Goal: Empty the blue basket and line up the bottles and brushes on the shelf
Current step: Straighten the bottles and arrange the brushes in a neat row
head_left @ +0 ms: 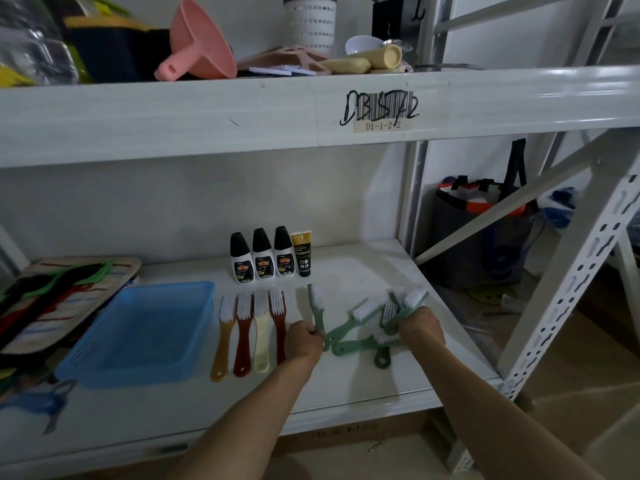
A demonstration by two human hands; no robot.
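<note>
A paper label on the shelf beam, far above both hands, reads "DI-1-2-2", under a barcode scribbled over in black marker. The print on the bottles and the tube behind the hands is too small to read.

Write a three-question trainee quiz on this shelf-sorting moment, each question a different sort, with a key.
1. True or false: the blue basket still holds brushes.
2. How many bottles with black caps stand beside the black and gold tube?
3. Which hand grips the handle of the single green brush next to the row of four brown, red and cream brushes? A left hand; B right hand

Key: 1 false, it looks empty; 2 three; 3 A, while the right hand holds a bunch of green brushes.
</note>
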